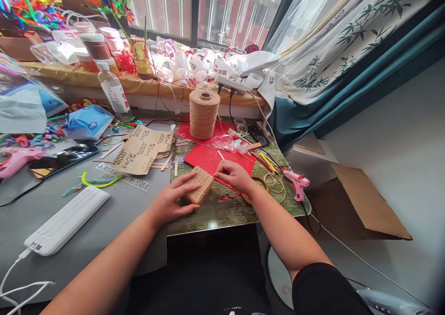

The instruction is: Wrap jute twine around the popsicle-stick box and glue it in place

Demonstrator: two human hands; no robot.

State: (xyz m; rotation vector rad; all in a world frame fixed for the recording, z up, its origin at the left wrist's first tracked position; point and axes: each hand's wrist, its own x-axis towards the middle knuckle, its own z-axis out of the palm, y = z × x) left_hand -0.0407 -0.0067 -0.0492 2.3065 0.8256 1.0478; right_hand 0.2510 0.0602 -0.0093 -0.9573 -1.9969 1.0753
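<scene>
Where the grey cover ends on my left, a white power bank (pixel 67 220) lies, and past it a printed abrasive sheet (pixel 138 152) rests near wooden sticks (pixel 175 165). My left hand (pixel 168 199) grasps a twine-covered block (pixel 206 185) at the table's near edge, fingers over its top and thumb along the near side. Beyond the block a spool of twine (pixel 204 118) stands upright. My right hand (pixel 236 176) is curled just beside the block's right corner; whether its fingertips meet on a strand, I cannot tell. I judge the step in hand to be laying or tidying twine on the block, which calls for a firm left hold and fine right-hand fingerwork. Farther right sits a pink glue gun (pixel 298 183).
</scene>
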